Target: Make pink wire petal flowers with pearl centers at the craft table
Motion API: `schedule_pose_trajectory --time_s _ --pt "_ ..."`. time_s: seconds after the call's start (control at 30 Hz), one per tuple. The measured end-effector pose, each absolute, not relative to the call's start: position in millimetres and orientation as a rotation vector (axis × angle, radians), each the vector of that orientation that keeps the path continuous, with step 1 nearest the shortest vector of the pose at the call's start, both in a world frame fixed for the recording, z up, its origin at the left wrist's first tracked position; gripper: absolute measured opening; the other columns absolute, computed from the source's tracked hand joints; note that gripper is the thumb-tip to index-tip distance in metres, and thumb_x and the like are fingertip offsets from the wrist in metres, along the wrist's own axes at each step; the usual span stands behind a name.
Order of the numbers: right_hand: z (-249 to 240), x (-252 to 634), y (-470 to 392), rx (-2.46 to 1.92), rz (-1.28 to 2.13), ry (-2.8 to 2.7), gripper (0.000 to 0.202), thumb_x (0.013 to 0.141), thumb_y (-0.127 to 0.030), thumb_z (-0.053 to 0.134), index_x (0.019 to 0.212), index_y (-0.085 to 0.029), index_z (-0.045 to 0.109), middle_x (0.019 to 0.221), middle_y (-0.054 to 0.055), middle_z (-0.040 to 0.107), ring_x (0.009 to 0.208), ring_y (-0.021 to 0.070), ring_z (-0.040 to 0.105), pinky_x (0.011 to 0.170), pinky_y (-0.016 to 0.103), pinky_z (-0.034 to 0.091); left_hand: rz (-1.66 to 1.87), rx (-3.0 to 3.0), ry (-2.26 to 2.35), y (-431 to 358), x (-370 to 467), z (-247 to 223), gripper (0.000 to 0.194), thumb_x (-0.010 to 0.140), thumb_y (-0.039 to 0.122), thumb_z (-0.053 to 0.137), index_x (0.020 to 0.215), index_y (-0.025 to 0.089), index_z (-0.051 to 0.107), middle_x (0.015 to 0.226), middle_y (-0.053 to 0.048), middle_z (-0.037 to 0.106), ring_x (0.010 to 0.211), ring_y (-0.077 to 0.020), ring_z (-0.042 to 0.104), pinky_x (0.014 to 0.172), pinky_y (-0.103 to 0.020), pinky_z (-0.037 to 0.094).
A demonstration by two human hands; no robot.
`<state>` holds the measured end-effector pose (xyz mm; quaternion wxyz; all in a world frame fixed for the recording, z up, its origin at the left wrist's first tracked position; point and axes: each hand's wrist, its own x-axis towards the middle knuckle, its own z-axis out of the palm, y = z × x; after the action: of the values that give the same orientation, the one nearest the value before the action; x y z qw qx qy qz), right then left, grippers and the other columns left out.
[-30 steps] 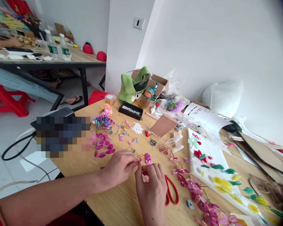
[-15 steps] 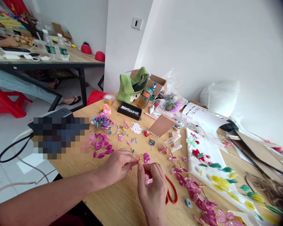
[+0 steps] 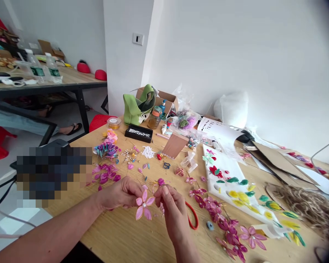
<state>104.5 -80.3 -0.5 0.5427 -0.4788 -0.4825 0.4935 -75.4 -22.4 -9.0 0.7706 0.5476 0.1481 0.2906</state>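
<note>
The left hand (image 3: pixel 122 194) grips a pink flower (image 3: pixel 144 205) in its fingers; whether the curled right hand (image 3: pixel 172 204) pinches anything, I cannot tell. Hard squeezing could bend the petals (image 3: pixel 139 212).

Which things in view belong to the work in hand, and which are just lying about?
Likely part of the work:
- pink flower in the left hand
- loose magenta petals
- small spool

Apparently just lying about:
- green bag
- white sack
- plastic bottles on the other table
</note>
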Motion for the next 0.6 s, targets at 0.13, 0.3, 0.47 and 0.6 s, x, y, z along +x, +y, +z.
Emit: schedule_pose_trajectory --time_s 0.13,0.3,0.47,0.6 --pt "9 103 -84 -1.06 1.284 -1.34 0.051 0.086 -0.059 0.052 0.059 -0.016 0.057 0.057 0.0 0.049 0.056 0.0113 0.042 0.054 0.025 0.03 0.608 1.2 0.327 -20 -77 -11 0.033 0.073 0.045 0.074 0.07 0.012 0.074 0.058 0.0 0.055 0.04 -0.0035 0.034 0.038 -0.019 0.02" --pt "15 101 -87 -1.041 1.455 -1.432 0.044 0.081 -0.054 0.062 0.063 -0.014 0.061 0.06 0.001 0.054 0.055 0.0103 0.044 0.052 0.024 0.03 0.633 1.247 0.325 -17 -78 -13 0.032 0.078 0.042 0.071 0.066 0.012 0.074 0.054 -0.001 0.055 0.042 -0.0044 0.035 0.04 -0.02 0.022" --pt "13 99 -88 -1.061 1.44 -1.379 0.04 0.082 -0.047 0.064 0.059 -0.014 0.062 0.06 0.002 0.058 0.054 0.0102 0.048 0.053 0.024 0.034 0.62 1.259 0.305 -17 -78 -11 0.027 0.079 0.039 0.07 0.074 0.014 0.076 0.056 0.0 0.055 0.043 -0.0045 0.036 0.041 -0.019 0.024" --pt "13 99 -87 -1.041 1.425 -1.356 0.039 0.083 -0.044 0.063 0.059 -0.014 0.062 0.06 0.002 0.058 0.052 0.0093 0.046 0.051 0.023 0.034 0.602 1.273 0.299 -16 -79 -10 0.026 0.08 0.038 0.069 0.074 0.014 0.076 0.056 -0.002 0.057 0.044 -0.0058 0.038 0.041 -0.019 0.027"
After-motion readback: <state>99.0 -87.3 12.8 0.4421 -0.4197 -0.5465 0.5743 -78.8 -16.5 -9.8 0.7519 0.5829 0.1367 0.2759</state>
